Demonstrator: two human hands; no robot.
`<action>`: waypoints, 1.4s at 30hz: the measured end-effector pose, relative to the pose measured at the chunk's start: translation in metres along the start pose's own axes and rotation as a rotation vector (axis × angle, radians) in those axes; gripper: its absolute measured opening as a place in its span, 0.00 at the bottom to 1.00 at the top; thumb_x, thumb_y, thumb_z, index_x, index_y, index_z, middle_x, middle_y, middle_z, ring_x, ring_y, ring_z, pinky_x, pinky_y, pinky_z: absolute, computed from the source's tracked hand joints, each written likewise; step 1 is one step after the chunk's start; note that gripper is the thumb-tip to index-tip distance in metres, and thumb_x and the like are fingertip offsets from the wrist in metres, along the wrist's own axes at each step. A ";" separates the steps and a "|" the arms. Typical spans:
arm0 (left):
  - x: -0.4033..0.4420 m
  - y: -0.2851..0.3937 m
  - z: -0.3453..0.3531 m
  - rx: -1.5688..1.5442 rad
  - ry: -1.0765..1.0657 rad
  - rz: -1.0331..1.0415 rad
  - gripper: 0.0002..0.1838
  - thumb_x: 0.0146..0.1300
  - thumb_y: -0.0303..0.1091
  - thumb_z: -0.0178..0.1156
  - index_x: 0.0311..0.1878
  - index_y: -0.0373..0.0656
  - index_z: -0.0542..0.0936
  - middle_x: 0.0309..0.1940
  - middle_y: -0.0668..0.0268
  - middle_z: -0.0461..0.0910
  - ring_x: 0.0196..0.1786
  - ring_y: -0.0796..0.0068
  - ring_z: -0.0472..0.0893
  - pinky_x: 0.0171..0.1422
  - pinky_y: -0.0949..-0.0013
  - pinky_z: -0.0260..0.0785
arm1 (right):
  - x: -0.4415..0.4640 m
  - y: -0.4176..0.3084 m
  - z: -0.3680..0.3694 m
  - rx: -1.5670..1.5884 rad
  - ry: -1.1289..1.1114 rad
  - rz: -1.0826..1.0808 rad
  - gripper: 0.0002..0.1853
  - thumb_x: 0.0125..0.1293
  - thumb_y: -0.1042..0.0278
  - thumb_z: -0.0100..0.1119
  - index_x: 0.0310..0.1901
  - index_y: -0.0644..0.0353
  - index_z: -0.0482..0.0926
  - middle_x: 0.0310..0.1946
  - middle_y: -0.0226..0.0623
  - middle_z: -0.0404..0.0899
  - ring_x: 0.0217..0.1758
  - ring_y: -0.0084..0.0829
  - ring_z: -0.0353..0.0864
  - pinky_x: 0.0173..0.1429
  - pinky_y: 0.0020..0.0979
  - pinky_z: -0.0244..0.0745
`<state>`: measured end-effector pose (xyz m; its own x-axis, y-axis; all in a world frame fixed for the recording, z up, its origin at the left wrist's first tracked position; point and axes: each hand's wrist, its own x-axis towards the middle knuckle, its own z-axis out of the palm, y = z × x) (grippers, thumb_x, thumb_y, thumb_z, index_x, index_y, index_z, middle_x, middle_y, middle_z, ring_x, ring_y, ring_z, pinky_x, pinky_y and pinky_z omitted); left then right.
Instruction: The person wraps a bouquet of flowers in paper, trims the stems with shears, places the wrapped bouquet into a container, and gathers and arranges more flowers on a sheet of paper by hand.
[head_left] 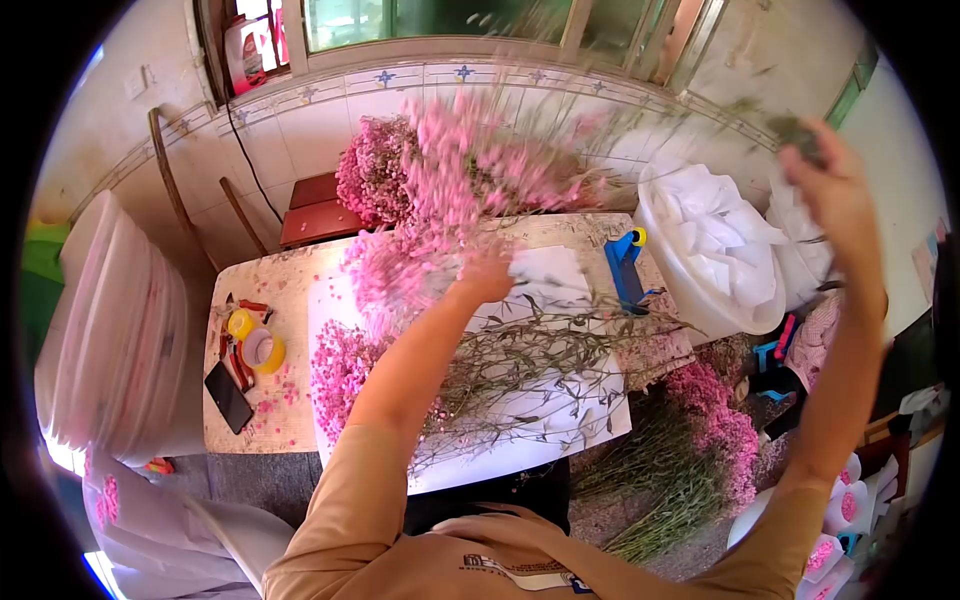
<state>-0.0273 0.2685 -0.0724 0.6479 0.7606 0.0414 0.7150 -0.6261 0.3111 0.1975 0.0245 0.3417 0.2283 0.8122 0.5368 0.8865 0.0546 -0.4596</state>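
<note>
My right hand [828,175], raised at the upper right, is closed around the dark stem ends of a bunch of small pink flowers. The bunch's flower heads [470,150] stretch leftward above the table, smeared by motion. Low over the table, my left hand [487,279] looks curled around more pink flowers [385,275], its fingertips blurred and partly hidden. Green stems [530,350] and pink heads [345,365] of other flowers lie across a white sheet [590,425] in front of me.
On the wooden table [295,330] lie a phone [228,397], tape rolls [263,351], red-handled pliers [240,368] and a blue tape dispenser [626,272]. A white tub [735,310] stands right. Flower bunches [715,425] lie below. Stacked white material [110,330] stands left.
</note>
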 end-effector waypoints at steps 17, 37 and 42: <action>-0.169 0.083 -0.057 -2.243 -0.026 0.324 0.44 0.64 0.36 0.73 0.78 0.39 0.59 0.74 0.50 0.70 0.66 0.61 0.80 0.70 0.57 0.75 | -0.381 0.158 0.155 0.274 -0.396 0.364 0.05 0.69 0.71 0.64 0.41 0.63 0.81 0.28 0.34 0.77 0.29 0.28 0.72 0.36 0.37 0.71; -0.290 0.139 -0.016 -1.885 0.150 -0.417 0.29 0.65 0.29 0.74 0.66 0.37 0.74 0.55 0.64 0.84 0.58 0.74 0.82 0.65 0.66 0.73 | -0.389 0.028 0.242 0.347 -0.540 0.290 0.55 0.52 0.51 0.83 0.74 0.72 0.61 0.59 0.54 0.80 0.62 0.47 0.82 0.65 0.43 0.75; -0.326 0.090 -0.041 -1.517 -0.152 -0.393 0.51 0.61 0.40 0.79 0.79 0.32 0.59 0.70 0.57 0.73 0.71 0.67 0.73 0.73 0.64 0.69 | -0.395 0.046 0.253 0.542 -0.425 0.246 0.22 0.70 0.69 0.66 0.62 0.68 0.77 0.43 0.48 0.87 0.44 0.35 0.86 0.52 0.35 0.79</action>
<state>-0.1848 -0.0284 -0.0193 0.5783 0.7459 -0.3305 -0.0205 0.4183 0.9081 0.0463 -0.1470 -0.0708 0.1215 0.9873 0.1029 0.4812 0.0321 -0.8760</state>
